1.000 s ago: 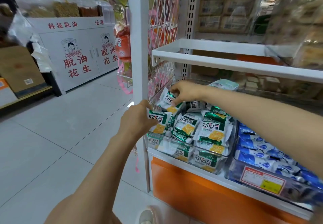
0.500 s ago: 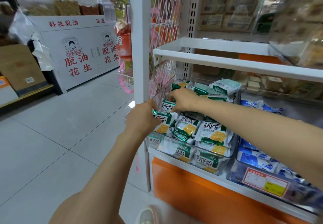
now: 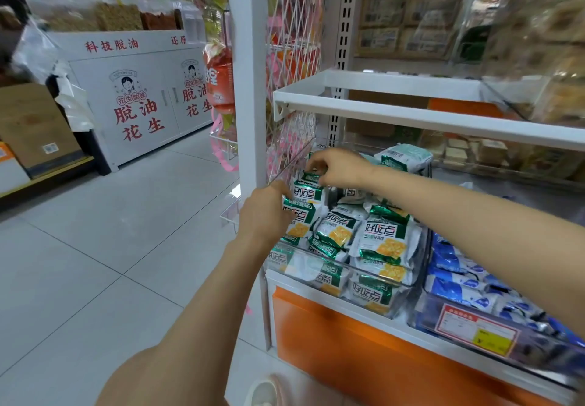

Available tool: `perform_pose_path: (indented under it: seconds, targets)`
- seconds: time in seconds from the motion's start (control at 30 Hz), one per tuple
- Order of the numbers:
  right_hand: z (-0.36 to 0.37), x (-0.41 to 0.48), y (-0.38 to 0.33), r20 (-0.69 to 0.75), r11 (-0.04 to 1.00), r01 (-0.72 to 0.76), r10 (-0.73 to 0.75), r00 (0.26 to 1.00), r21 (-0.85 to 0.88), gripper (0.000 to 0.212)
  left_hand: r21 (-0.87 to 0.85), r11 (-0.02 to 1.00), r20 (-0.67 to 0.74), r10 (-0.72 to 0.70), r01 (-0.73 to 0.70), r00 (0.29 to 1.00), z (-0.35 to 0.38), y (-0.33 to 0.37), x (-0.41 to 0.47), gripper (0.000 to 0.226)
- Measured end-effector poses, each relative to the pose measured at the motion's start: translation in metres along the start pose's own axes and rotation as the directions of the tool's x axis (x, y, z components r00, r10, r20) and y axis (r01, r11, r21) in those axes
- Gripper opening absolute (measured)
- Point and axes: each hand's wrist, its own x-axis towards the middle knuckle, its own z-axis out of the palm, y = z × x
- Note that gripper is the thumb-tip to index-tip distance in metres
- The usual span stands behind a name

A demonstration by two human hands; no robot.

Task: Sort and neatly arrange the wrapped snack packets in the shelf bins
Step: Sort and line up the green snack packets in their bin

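The green-and-white snack packets [image 3: 384, 241] sit heaped in the clear bin [image 3: 395, 282] at the left end of the lower shelf, some face up and square, others tilted or slid under their neighbours. My left hand [image 3: 264, 220] is pressed against the packet [image 3: 299, 219] at the bin's left wall, fingers curled round its edge, holding it in its row. My right hand [image 3: 340, 168] reaches across further back, fingertips pinched on the top seam of an upright packet [image 3: 311, 177] near the mesh side panel [image 3: 294, 67]

What worries me is the slope of the pile. The wrappers look slick and puffed with air, so if I tug the rear packet up too sharply, those leaning on it may slump forward and spill over the low front lip [image 3: 319, 255] to the tiled floor [image 3: 95, 263]. Squeezing hard with the left hand could crush the biscuits inside or pop a seal. My right forearm [image 3: 474, 212] hangs just above the middle stack; a careless drop of the elbow would knock it askew, perhaps into the blue packets [image 3: 459, 279] in the neighbouring bin, mixing what I mean to keep apart
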Motion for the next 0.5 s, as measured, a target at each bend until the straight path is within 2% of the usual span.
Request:
perform_pose_path:
  seconds: [0.07,0.1,0.17,0.2,0.27,0.37,0.43,0.5]
  targets:
    - [-0.019,-0.01,-0.001,0.101,0.944,0.031,-0.068,0.993,0.329,0.032,-0.004,1.0,-0.021,0.0,0.0,1.0,0.002,0.001,0.002,0.029]
    - [-0.027,-0.016,-0.002,0.203,0.914,0.034,-0.126,0.971,0.405,0.032,-0.006,1.0,-0.031,0.0,-0.001,1.0,0.002,0.002,0.003,0.029]
    - [-0.031,-0.026,-0.006,0.379,0.937,0.036,-0.175,0.909,0.347,0.032,-0.012,1.0,-0.052,0.004,-0.004,0.999,0.003,0.004,0.005,0.03]
    - [-0.027,-0.028,-0.006,0.404,0.961,0.054,-0.165,0.9,0.272,0.036,-0.014,1.0,-0.064,0.008,-0.009,0.998,0.004,0.005,0.006,0.03]
    - [-0.012,-0.027,-0.005,0.32,0.978,0.082,-0.142,0.937,0.193,0.038,-0.027,0.999,-0.09,0.02,-0.023,0.996,0.004,0.006,0.007,0.032]
    - [-0.001,-0.022,-0.004,0.171,0.968,0.08,-0.122,0.978,0.237,0.024,0.001,0.996,-0.106,0.087,-0.088,0.991,0.005,0.009,0.004,0.046]
    - [-0.003,-0.018,-0.002,0.145,0.981,0.043,-0.071,0.987,0.189,0.023,0.082,0.984,-0.137,0.166,-0.156,0.977,0.006,0.008,0.0,0.05]
    - [-0.002,-0.015,-0.001,0.127,0.993,0.008,-0.023,0.992,0.12,0.024,0.15,0.971,-0.18,0.211,-0.185,0.961,0.006,0.005,-0.003,0.044]
